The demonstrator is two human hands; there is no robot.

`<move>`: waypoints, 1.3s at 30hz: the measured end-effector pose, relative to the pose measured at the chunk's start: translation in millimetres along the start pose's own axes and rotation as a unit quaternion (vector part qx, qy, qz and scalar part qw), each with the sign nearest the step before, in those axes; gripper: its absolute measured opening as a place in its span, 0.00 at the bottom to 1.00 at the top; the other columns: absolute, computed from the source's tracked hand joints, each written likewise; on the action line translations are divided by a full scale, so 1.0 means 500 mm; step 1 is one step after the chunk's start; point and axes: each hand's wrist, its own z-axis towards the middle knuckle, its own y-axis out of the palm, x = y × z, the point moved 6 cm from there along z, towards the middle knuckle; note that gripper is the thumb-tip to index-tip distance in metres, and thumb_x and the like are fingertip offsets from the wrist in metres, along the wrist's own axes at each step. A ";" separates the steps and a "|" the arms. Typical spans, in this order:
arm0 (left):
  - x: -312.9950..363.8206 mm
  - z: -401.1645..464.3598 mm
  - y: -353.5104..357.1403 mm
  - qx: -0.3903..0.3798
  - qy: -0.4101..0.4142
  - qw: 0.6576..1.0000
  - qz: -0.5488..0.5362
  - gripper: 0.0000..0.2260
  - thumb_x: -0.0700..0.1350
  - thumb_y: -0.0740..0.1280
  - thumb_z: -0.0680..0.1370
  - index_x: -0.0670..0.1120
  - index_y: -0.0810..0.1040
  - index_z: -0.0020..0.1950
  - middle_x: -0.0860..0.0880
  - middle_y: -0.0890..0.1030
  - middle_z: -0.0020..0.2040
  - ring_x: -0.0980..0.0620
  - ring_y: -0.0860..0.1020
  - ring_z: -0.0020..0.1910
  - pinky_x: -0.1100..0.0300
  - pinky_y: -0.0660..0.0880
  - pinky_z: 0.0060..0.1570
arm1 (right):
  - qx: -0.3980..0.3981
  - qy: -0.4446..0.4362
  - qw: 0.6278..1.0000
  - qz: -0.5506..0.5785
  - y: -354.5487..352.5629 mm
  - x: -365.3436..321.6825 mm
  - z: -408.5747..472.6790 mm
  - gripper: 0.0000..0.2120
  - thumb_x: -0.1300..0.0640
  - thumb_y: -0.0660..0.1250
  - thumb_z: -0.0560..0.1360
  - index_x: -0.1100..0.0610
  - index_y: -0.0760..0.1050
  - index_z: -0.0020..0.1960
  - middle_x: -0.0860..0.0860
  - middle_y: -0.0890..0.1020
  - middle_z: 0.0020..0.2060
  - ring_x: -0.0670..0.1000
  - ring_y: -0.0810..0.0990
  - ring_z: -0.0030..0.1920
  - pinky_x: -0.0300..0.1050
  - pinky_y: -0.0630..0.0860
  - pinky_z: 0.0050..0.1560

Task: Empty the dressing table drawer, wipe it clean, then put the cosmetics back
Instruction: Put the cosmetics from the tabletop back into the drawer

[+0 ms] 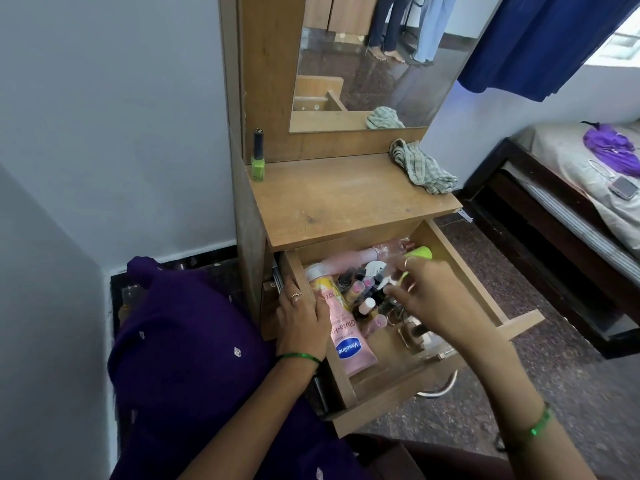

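Observation:
The wooden drawer (460, 268) of the dressing table is pulled out and holds several cosmetics. A pink Vaseline tube (349, 341) lies along its left side, next to a yellow-and-white bottle (320, 277) and a cluster of small nail polish bottles (360, 289). A lime green item (420, 252) lies at the back. My left hand (301, 317) grips the drawer's left wall, thumb inside. My right hand (412, 292) is blurred, fingertips down among the small bottles; whether it holds one is unclear. A green nail polish bottle (258, 157) stands on the table top (339, 199).
A checked cloth (420, 168) lies crumpled at the back right of the table top, below the mirror (374, 64). A white wall is on the left. A bed (568, 188) with a phone (623, 187) stands on the right. My purple garment (194, 358) lies at lower left.

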 end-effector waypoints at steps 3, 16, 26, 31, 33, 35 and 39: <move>0.000 -0.001 -0.001 -0.002 0.001 1.000 -0.001 0.26 0.46 0.60 0.79 0.40 0.56 0.75 0.39 0.65 0.70 0.40 0.69 0.66 0.43 0.70 0.63 | 0.028 -0.043 0.999 0.007 -0.040 -0.045 0.045 0.05 0.59 0.69 0.73 0.55 0.77 0.49 0.47 0.78 0.39 0.39 0.72 0.34 0.28 0.68 0.33; 0.003 -0.003 -0.006 -0.002 0.005 1.000 0.006 0.28 0.47 0.60 0.80 0.40 0.54 0.76 0.39 0.63 0.72 0.41 0.67 0.68 0.45 0.68 0.66 | 0.105 -0.217 0.969 0.055 -0.061 -0.290 0.297 0.22 0.59 0.69 0.73 0.55 0.69 0.66 0.55 0.75 0.60 0.54 0.78 0.54 0.39 0.69 0.51; 0.000 -0.001 -0.003 -0.004 0.005 1.000 0.017 0.28 0.48 0.59 0.80 0.41 0.53 0.76 0.40 0.62 0.72 0.42 0.67 0.68 0.46 0.69 0.65 | 0.085 -0.189 0.978 -0.025 -0.019 -0.318 0.390 0.14 0.55 0.65 0.75 0.59 0.70 0.58 0.57 0.80 0.51 0.58 0.79 0.50 0.52 0.77 0.48; 0.000 0.000 -0.003 -0.004 0.005 1.000 0.012 0.27 0.48 0.59 0.80 0.40 0.55 0.76 0.39 0.63 0.72 0.41 0.67 0.68 0.45 0.68 0.65 | 0.075 -0.160 0.982 0.065 -0.045 -0.273 0.377 0.07 0.62 0.69 0.71 0.60 0.74 0.47 0.52 0.79 0.40 0.49 0.78 0.39 0.50 0.77 0.47; 0.000 0.001 -0.003 -0.003 0.004 1.000 0.005 0.27 0.47 0.60 0.80 0.40 0.55 0.75 0.39 0.63 0.72 0.41 0.66 0.68 0.45 0.68 0.66 | 0.096 -0.141 0.981 0.095 -0.078 -0.240 0.347 0.07 0.62 0.71 0.70 0.62 0.75 0.46 0.49 0.77 0.35 0.46 0.75 0.35 0.46 0.75 0.44; -0.001 0.001 -0.002 -0.005 0.002 1.000 -0.001 0.27 0.47 0.60 0.80 0.39 0.55 0.75 0.39 0.63 0.72 0.41 0.66 0.68 0.44 0.68 0.66 | 0.134 -0.125 0.975 0.124 -0.116 -0.195 0.303 0.09 0.60 0.72 0.69 0.64 0.76 0.45 0.53 0.79 0.36 0.52 0.77 0.37 0.45 0.74 0.44; 0.000 0.003 -0.001 -0.002 0.004 1.000 0.011 0.28 0.47 0.60 0.80 0.38 0.55 0.75 0.38 0.62 0.72 0.40 0.66 0.69 0.44 0.66 0.67 | 0.162 -0.067 0.974 0.142 -0.149 -0.089 0.196 0.11 0.56 0.73 0.68 0.57 0.71 0.39 0.59 0.81 0.38 0.58 0.80 0.39 0.54 0.77 0.44</move>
